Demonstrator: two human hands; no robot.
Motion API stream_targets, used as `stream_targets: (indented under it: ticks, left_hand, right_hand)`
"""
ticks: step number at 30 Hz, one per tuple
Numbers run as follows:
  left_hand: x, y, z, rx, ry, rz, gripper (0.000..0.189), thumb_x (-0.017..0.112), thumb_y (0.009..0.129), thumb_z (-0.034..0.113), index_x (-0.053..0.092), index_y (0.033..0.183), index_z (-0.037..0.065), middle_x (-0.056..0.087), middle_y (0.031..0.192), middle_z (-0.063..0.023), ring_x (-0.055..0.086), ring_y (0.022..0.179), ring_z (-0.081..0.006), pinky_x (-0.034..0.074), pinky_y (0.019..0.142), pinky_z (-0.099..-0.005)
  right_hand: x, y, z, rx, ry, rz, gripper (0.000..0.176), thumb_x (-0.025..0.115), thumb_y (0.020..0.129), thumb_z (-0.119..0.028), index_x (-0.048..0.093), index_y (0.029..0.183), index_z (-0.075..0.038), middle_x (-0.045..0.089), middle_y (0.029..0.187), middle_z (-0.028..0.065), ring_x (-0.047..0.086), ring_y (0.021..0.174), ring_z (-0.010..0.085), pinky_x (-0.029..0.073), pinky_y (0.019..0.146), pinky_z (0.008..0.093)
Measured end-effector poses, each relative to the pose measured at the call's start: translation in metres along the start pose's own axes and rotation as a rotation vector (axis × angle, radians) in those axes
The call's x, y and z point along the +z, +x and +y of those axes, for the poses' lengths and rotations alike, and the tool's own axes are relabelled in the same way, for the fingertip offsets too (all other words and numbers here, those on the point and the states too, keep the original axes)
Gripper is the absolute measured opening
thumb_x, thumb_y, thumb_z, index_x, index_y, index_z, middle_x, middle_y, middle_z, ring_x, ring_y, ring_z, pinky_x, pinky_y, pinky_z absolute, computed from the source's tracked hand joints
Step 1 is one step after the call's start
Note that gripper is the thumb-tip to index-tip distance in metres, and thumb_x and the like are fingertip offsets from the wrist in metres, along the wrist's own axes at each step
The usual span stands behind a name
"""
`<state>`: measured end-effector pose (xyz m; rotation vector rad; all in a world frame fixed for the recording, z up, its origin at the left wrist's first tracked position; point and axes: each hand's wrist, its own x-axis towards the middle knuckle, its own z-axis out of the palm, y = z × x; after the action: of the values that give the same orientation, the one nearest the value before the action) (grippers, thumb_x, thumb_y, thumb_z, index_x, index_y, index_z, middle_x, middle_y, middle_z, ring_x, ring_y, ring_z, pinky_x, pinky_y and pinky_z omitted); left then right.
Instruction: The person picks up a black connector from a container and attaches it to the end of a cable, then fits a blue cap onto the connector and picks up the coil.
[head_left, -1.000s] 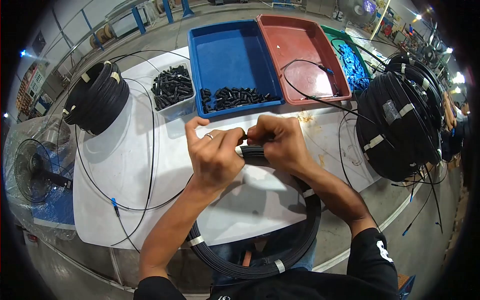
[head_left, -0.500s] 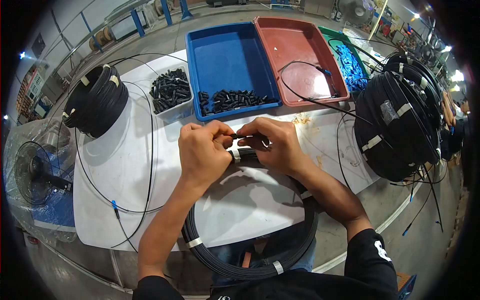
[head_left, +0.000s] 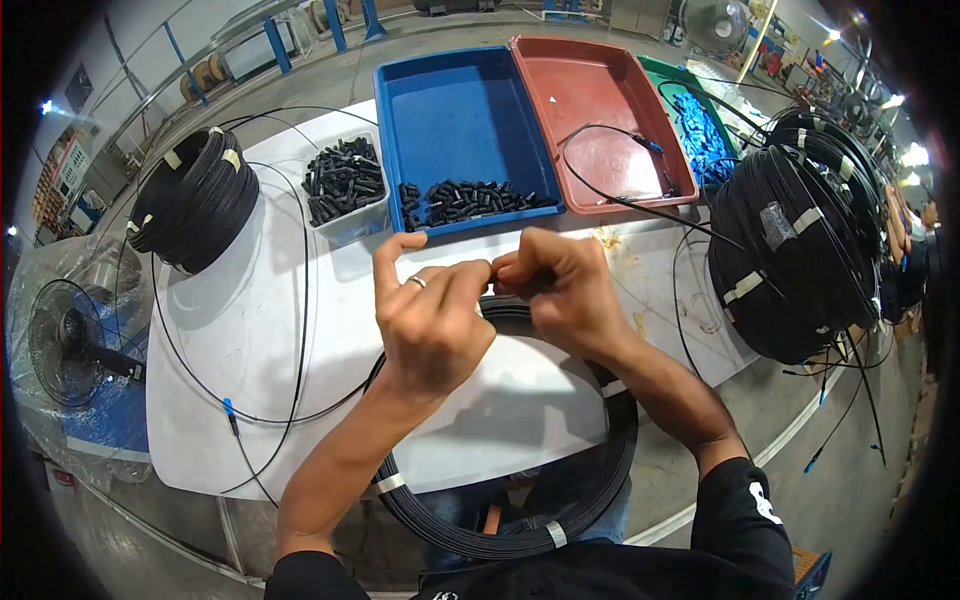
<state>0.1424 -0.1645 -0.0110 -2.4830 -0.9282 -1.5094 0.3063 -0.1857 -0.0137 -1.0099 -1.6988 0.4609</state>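
Above the far side of a black cable coil (head_left: 610,470), my two hands meet fingertip to fingertip. My left hand (head_left: 435,320), with a ring on one finger, is closed at the tips while its index finger sticks up. My right hand (head_left: 560,290) is pinched against it. Whatever lies between the fingertips is small, dark and mostly hidden. Pale tape bands bind the coil, which rests on the white table (head_left: 270,350) and hangs over its near edge.
Black connector pieces fill a clear box (head_left: 345,232) and lie in a blue tray (head_left: 465,110). A red tray (head_left: 590,90) holds a cable end; a green tray (head_left: 655,72) holds blue parts. Cable coils stand left (head_left: 200,205) and right (head_left: 790,250). A fan (head_left: 70,340) is far left.
My left hand has turned and its index finger now points up. My right hand has rolled slightly, its fingers curling more. The dark piece between them is now mostly hidden.
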Motion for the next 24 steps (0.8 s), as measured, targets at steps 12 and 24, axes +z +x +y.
stream_targets:
  ticks: [12,24]
  left_hand:
    - [0.008,0.000,-0.028,0.283,0.144,0.061,0.012,0.065,0.071,-0.003,0.067,0.076,0.007,0.065,0.063,-0.0004,0.064,0.056,-0.0118,0.041,0.095,-0.0457]
    - [0.002,0.002,-0.031,-0.397,-0.172,-0.202,0.014,0.062,0.076,-0.005,0.069,0.078,0.007,0.071,0.067,-0.0052,0.067,0.062,-0.0202,0.043,0.087,-0.0365]
  right_hand:
    - [-0.007,0.011,0.023,0.338,0.548,-0.248,0.019,0.074,0.081,0.006,0.058,0.088,0.000,0.070,0.084,0.0082,0.066,0.078,0.0098,0.053,0.071,0.0234]
    - [0.008,0.007,0.031,-0.233,-0.082,0.063,0.021,0.076,0.074,0.004,0.064,0.088,-0.004,0.068,0.077,0.0096,0.067,0.065,0.0250,0.051,0.057,0.0332]
